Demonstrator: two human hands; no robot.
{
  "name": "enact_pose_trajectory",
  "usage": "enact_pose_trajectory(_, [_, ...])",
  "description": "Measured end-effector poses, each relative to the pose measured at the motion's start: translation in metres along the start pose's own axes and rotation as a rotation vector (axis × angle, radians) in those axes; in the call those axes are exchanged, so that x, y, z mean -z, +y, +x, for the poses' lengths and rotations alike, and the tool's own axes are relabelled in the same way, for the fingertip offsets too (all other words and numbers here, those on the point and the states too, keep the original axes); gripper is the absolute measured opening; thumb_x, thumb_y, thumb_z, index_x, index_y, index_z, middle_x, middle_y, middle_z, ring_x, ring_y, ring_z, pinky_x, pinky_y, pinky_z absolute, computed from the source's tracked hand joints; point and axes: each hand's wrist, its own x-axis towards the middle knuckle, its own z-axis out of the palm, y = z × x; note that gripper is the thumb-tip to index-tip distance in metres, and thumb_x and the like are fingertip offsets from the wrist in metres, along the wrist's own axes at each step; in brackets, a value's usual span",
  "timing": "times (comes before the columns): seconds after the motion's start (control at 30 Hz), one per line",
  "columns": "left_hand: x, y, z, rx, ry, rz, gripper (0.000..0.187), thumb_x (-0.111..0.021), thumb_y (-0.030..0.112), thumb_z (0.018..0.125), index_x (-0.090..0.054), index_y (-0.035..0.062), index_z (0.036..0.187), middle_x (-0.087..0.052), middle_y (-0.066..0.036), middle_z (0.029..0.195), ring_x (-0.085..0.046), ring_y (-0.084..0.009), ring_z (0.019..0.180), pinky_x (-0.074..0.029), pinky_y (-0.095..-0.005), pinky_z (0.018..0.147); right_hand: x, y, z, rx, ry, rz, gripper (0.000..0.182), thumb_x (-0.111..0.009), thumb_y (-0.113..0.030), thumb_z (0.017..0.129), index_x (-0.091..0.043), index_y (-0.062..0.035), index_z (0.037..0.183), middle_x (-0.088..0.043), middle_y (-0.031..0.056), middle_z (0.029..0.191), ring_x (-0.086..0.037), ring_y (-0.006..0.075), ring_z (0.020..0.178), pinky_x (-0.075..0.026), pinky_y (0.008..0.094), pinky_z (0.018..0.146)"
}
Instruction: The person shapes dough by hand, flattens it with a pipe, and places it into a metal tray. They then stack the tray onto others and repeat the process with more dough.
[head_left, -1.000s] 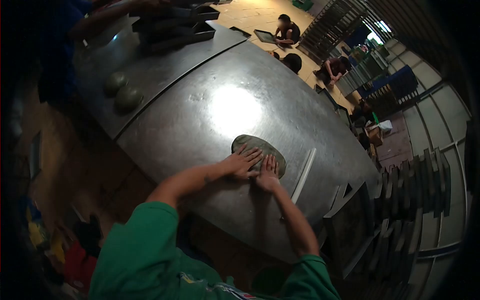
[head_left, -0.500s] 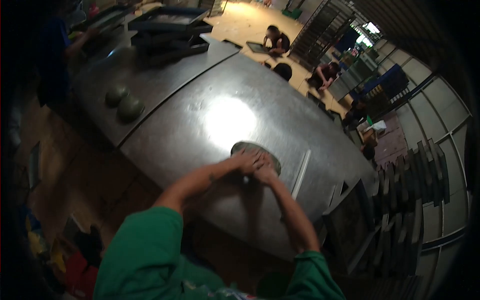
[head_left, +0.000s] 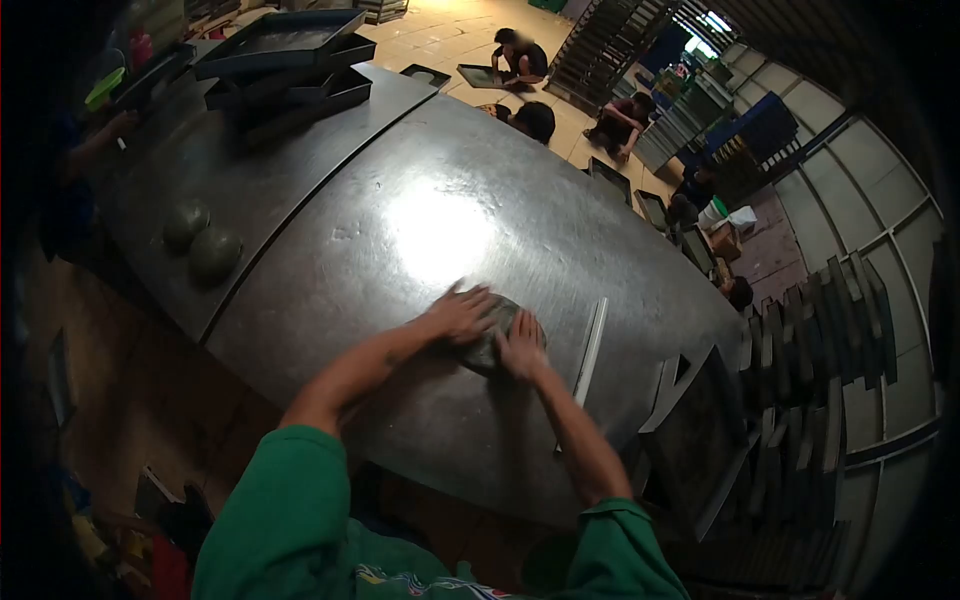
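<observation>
A flattened dark grey-green lump, like dough [head_left: 484, 354], lies on the metal table [head_left: 330, 300] in front of me. My left hand [head_left: 462, 314] rests on its left side with the fingers stretched out. On the right side of the lump is my right hand [head_left: 523, 346], its fingers extended forward over the surface. The hands are apart, and part of the lump shows between them. A long pale metal bar [head_left: 591, 348] lies to the right of my right hand. Farther left on the tabletop sit two round balls [head_left: 214, 255] of similar colour.
Dark trays [head_left: 290, 45] are stacked at the table's far left, near another person's arm [head_left: 100, 138]. Several people crouch with trays on the floor beyond, one at the back [head_left: 520, 60]. Many trays [head_left: 800, 400] stand stacked at the right, with one tilted tray [head_left: 695, 440] beside the table.
My hands were close together on the lump; now they are apart on either side. The lump looks rounder from above. The view has shifted slightly.
</observation>
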Motion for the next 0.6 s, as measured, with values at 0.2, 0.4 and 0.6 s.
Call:
enact_pose_trajectory(0.2, [-0.006, -0.001, -0.032, 0.171, 0.163, -0.050, 0.072, -0.026, 0.054, 0.097, -0.013, 0.0081, 0.151, -0.011, -0.008, 0.158, -0.008, -0.0237, 0.146, -0.004, -0.0518, 0.116, -0.015, 0.013, 0.003, -0.027, 0.033, 0.124, 0.081, -0.029, -0.052, 0.098, 0.000, 0.0059, 0.147, -0.003, 0.0260, 0.154, -0.001, 0.0355, 0.145, 0.000, 0.0451, 0.117])
enact_pose_trajectory(0.4, [0.028, 0.033, -0.044, 0.326, 0.013, -0.095, 0.086, -0.026, 0.066, 0.092, -0.010, 0.0058, 0.151, -0.006, -0.013, 0.158, -0.003, -0.0253, 0.146, -0.001, -0.0507, 0.116, -0.003, 0.044, -0.062, -0.095, 0.207, 0.382, 0.085, -0.050, -0.046, 0.092, -0.014, 0.0116, 0.144, -0.016, 0.0333, 0.149, -0.012, 0.0472, 0.140, -0.011, 0.0476, 0.115])
enact_pose_trajectory(0.6, [0.014, 0.050, -0.059, 0.397, -0.005, -0.022, 0.105, -0.032, 0.081, 0.080, -0.009, 0.0056, 0.151, -0.002, -0.017, 0.157, -0.002, -0.0327, 0.146, -0.003, -0.0556, 0.115, -0.088, 0.091, -0.211, -0.594, 0.337, 0.376, 0.067, -0.061, -0.035, 0.083, -0.039, 0.0085, 0.130, -0.032, 0.0329, 0.139, -0.034, 0.0452, 0.129, -0.032, 0.0502, 0.103])
